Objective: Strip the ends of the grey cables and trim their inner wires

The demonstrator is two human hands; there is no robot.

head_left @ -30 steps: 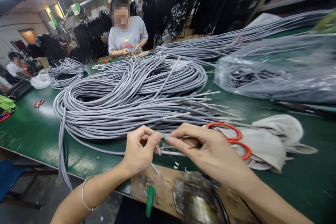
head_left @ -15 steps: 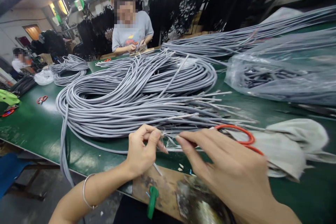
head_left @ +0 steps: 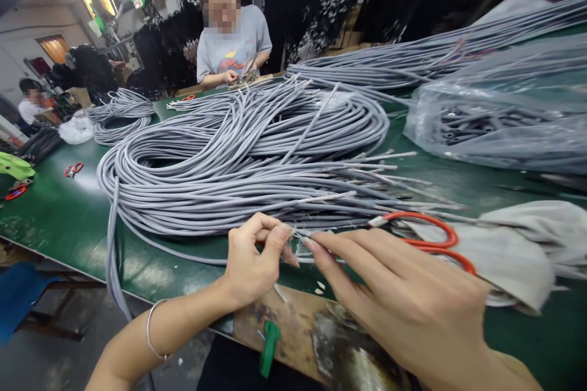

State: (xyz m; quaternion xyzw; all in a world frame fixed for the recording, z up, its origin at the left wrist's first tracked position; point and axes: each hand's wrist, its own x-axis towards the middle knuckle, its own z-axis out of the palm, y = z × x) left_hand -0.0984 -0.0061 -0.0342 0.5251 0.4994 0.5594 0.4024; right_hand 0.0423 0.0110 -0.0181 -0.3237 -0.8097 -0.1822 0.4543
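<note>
My left hand (head_left: 254, 263) pinches the stripped end of a grey cable (head_left: 297, 237) between thumb and forefinger, at the near edge of the green table (head_left: 68, 220). My right hand (head_left: 403, 296) reaches in from the right, its thumb and fingertips closing on the thin wires at that same cable end. Orange-handled scissors (head_left: 431, 235) lie just behind my right hand, partly on a beige cloth (head_left: 523, 244). The big coil of grey cables (head_left: 238, 159) lies right behind both hands.
A clear plastic bag of cables (head_left: 499, 116) lies at the right. More grey cable bundles (head_left: 119, 113) sit at the far left, with red scissors (head_left: 73, 169) nearby. A person in a grey shirt (head_left: 232, 49) works across the table. A worn wooden board (head_left: 312, 336) lies below my hands.
My right hand has shifted right and closer to the camera, with its fingertips still at the cable end. The left hand keeps its pinch. The view has drifted slightly.
</note>
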